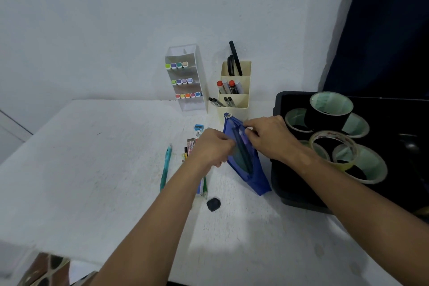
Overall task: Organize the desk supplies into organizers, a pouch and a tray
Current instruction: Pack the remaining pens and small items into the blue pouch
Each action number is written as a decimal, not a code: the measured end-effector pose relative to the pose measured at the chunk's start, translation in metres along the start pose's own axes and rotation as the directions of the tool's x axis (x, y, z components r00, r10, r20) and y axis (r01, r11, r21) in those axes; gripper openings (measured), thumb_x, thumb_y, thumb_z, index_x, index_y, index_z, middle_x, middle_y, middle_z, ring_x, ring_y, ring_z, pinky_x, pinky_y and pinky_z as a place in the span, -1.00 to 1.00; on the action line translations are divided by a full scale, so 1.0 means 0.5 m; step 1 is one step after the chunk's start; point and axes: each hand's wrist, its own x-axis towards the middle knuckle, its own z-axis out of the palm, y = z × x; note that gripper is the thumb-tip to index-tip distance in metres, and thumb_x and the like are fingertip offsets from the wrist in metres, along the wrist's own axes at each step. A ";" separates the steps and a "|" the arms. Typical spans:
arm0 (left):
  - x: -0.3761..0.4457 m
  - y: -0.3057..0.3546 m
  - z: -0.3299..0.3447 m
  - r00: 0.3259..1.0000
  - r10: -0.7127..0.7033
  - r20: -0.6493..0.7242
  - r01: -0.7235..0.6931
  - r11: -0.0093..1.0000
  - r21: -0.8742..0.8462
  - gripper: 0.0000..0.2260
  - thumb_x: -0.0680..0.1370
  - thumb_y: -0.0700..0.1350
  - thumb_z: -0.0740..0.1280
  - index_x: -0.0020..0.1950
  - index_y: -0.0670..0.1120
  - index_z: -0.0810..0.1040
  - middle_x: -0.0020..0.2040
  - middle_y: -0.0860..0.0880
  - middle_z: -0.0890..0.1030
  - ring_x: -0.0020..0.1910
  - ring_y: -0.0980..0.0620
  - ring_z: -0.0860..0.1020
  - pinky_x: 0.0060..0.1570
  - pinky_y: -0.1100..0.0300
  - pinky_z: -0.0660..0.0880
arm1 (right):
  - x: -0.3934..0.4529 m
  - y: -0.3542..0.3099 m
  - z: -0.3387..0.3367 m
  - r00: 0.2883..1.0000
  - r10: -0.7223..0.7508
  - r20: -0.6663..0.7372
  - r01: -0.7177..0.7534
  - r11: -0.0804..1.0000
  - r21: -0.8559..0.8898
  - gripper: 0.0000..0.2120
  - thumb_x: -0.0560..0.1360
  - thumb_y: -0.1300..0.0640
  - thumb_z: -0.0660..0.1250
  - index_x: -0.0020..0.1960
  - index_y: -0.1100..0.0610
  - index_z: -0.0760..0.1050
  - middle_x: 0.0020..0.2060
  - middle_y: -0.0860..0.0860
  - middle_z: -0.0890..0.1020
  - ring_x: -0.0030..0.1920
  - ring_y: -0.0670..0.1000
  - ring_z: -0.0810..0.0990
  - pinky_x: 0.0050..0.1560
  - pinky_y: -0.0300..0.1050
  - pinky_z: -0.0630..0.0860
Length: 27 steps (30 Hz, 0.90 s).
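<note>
Lying on the white desk [92, 158] in the head view, the blue pouch [253, 176] sits just left of the black tray [292, 197], its long axis running from the near right corner up and slightly left toward the cream pen holder [234, 102]. Its mouth is spread, and dark pens [242, 148] lie inside along the same axis. A small tag at its far end bears print too blurred to read.

The left hand [212, 146] has fingers curled on the pouch's left edge. The right hand [270, 137] pinches the right edge near the far end.

The tray carries several tape rolls [329, 109], one with a red-printed band, illegible.

Left of the pouch lie a blue sharpener [199, 127], a small lead case [190, 144] with unreadable lettering, a teal pen [166, 167] pointing away from the viewer, and a green pencil [205, 189]. A dark eraser [213, 204] sits nearer.

At the wall [92, 30], a clear tiered rack [185, 76] shows three rows of coloured marker caps. The cream holder contains black scissors [233, 62] and red-capped markers [226, 86].
</note>
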 end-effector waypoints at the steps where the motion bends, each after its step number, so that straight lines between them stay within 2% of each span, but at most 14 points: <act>1: 0.003 -0.011 -0.012 1.000 0.003 -0.019 -0.003 1.000 0.013 -0.84 0.47 -0.24 0.30 -0.10 -0.26 0.65 -0.24 -0.19 0.63 -0.43 0.00 0.42 -0.43 0.22 0.36 | 0.000 -0.001 0.000 1.000 -0.003 0.002 0.003 1.000 -0.006 -0.70 0.60 0.09 0.14 0.24 0.08 0.55 -0.01 0.04 0.68 0.03 0.10 0.58 0.28 0.00 0.27; 3: 0.013 -0.032 -0.039 0.995 0.031 -0.098 -0.023 0.996 0.084 -0.86 0.45 -0.26 0.31 -0.11 -0.24 0.66 -0.29 -0.12 0.58 -0.43 0.01 0.42 -0.38 0.21 0.39 | -0.001 -0.002 -0.001 1.000 -0.009 0.006 0.010 1.000 -0.015 -0.70 0.61 0.08 0.13 0.21 0.07 0.56 -0.06 0.04 0.67 0.01 0.10 0.58 0.25 -0.01 0.25; 5: 0.025 -0.053 -0.068 0.975 0.074 -0.212 -0.028 0.977 0.211 -0.88 0.48 -0.19 0.34 -0.07 -0.18 0.65 -0.19 -0.09 0.60 -0.31 0.00 0.48 -0.27 0.21 0.43 | -0.002 -0.003 0.000 1.000 -0.016 0.011 0.017 1.000 -0.016 -0.70 0.61 0.07 0.13 0.21 0.07 0.56 -0.06 0.03 0.67 0.01 0.09 0.58 0.24 -0.02 0.24; 7: 0.029 -0.072 -0.092 0.957 0.088 -0.276 0.012 0.940 0.342 -0.87 0.52 -0.16 0.33 -0.01 -0.15 0.63 -0.15 -0.06 0.59 -0.21 0.01 0.52 -0.30 0.26 0.42 | -0.002 -0.004 0.002 1.000 -0.025 0.017 0.025 1.000 0.000 -0.71 0.61 0.07 0.13 0.22 0.08 0.56 -0.04 0.04 0.67 0.01 0.09 0.58 0.24 -0.03 0.25; 9: 0.034 -0.091 -0.104 0.957 0.064 -0.282 0.067 0.899 0.433 -0.87 0.51 -0.16 0.33 -0.02 -0.18 0.61 -0.19 -0.07 0.59 -0.25 0.01 0.53 -0.40 0.24 0.42 | -0.002 -0.005 0.003 0.999 -0.036 0.016 0.036 0.999 0.025 -0.71 0.60 0.08 0.15 0.19 0.10 0.57 -0.05 0.06 0.68 0.00 0.11 0.59 0.27 -0.03 0.30; 12: 0.042 -0.111 -0.093 0.973 0.006 -0.230 0.114 0.856 0.504 -0.88 0.46 -0.13 0.36 -0.13 -0.18 0.60 -0.30 -0.05 0.58 -0.37 0.05 0.51 -0.40 0.23 0.44 | -0.004 -0.004 0.004 0.999 -0.048 0.009 0.047 0.997 0.059 -0.72 0.60 0.10 0.18 0.17 0.14 0.59 -0.06 0.10 0.68 -0.05 0.13 0.60 0.25 0.02 0.40; 14: 0.040 -0.114 -0.073 0.978 -0.024 -0.208 0.133 0.837 0.531 -0.82 0.46 -0.04 0.39 -0.23 -0.11 0.49 -0.34 0.00 0.51 -0.40 0.10 0.47 -0.45 0.24 0.37 | -0.004 -0.003 0.004 0.999 -0.050 0.005 0.049 0.996 0.073 -0.73 0.59 0.10 0.18 0.16 0.14 0.59 -0.06 0.10 0.68 -0.06 0.13 0.60 0.24 0.03 0.41; 16: 0.038 -0.117 -0.050 0.974 -0.005 -0.226 0.137 0.809 0.572 -0.78 0.46 0.03 0.39 -0.19 -0.07 0.42 -0.30 0.01 0.49 -0.37 0.10 0.48 -0.46 0.24 0.35 | -0.005 -0.003 0.004 0.999 -0.051 0.003 0.050 0.996 0.077 -0.73 0.59 0.10 0.18 0.16 0.14 0.59 -0.06 0.10 0.68 -0.07 0.13 0.60 0.24 0.04 0.42; 18: 0.038 -0.120 -0.031 0.968 0.026 -0.250 0.140 0.771 0.622 -0.79 0.48 0.02 0.37 -0.08 -0.09 0.45 -0.19 -0.02 0.56 -0.26 0.04 0.56 -0.38 0.23 0.42 | -0.007 -0.003 0.003 0.999 -0.054 0.004 0.054 0.995 0.080 -0.73 0.59 0.11 0.18 0.16 0.15 0.59 -0.07 0.10 0.68 -0.07 0.13 0.61 0.23 0.05 0.43; 20: 0.041 -0.121 -0.021 0.963 0.020 -0.270 0.154 0.778 0.608 -0.82 0.49 -0.05 0.35 -0.02 -0.12 0.48 -0.14 -0.06 0.59 -0.18 0.00 0.60 -0.30 0.19 0.48 | -0.008 -0.003 0.002 0.998 -0.056 0.003 0.056 0.995 0.088 -0.72 0.59 0.11 0.19 0.19 0.15 0.58 -0.03 0.10 0.68 -0.05 0.12 0.61 0.23 0.05 0.43; 22: 0.044 -0.118 -0.020 0.962 -0.008 -0.274 0.166 0.814 0.557 -0.82 0.48 -0.06 0.36 -0.03 -0.12 0.47 -0.15 -0.05 0.57 -0.19 0.00 0.60 -0.28 0.18 0.50 | -0.006 -0.003 0.002 0.999 -0.050 0.010 0.049 0.995 0.090 -0.71 0.59 0.11 0.18 0.22 0.15 0.57 0.01 0.10 0.68 -0.02 0.12 0.60 0.25 0.04 0.42; 24: 0.046 -0.113 -0.026 0.966 -0.027 -0.258 0.158 0.849 0.504 -0.79 0.46 -0.04 0.38 -0.04 -0.12 0.45 -0.19 -0.04 0.55 -0.26 0.02 0.56 -0.36 0.22 0.45 | -0.004 -0.003 0.002 0.999 -0.035 0.026 0.032 0.995 0.098 -0.70 0.60 0.12 0.17 0.24 0.15 0.55 0.02 0.11 0.67 0.00 0.12 0.59 0.26 0.05 0.40; 27: 0.048 -0.098 -0.044 0.975 -0.029 -0.221 0.121 0.901 0.417 -0.86 0.46 -0.09 0.36 -0.14 -0.17 0.53 -0.31 -0.05 0.57 -0.39 0.06 0.53 -0.46 0.26 0.40 | -0.003 -0.005 0.001 0.999 -0.018 0.041 0.013 0.994 0.106 -0.70 0.60 0.13 0.16 0.24 0.15 0.54 0.02 0.12 0.66 0.02 0.14 0.58 0.25 0.05 0.41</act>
